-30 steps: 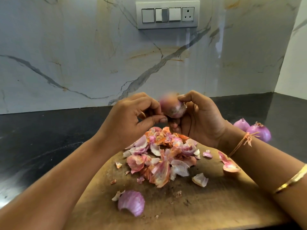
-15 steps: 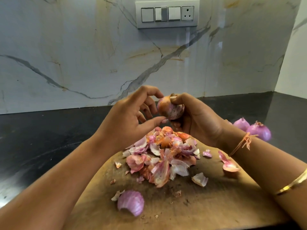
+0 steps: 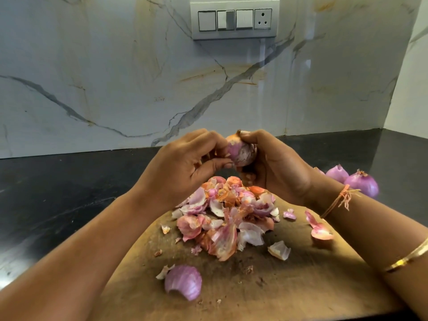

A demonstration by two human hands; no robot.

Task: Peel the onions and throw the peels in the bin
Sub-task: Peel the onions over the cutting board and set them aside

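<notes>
Holding the onion (image 3: pixel 242 152) above the board (image 3: pixel 301 286), the right hand (image 3: pixel 278 165) has its fingers curled round it. The left hand (image 3: pixel 183 165), with bent fingers, pinches the skin on the onion's left side. Some purple flesh shows, but orange skin remains near the top.

I judge the risks to be small. The dry skin may tear into little bits and not come off whole. If the pull is too strong, the smooth onion may slip from the right hand and drop into the peels (image 3: pixel 227 212) just below. The peels lie in a loose heap, with some pieces scattered apart, so they can spill onto the counter (image 3: pixel 46 193) when gathered. No bin is in view.
</notes>
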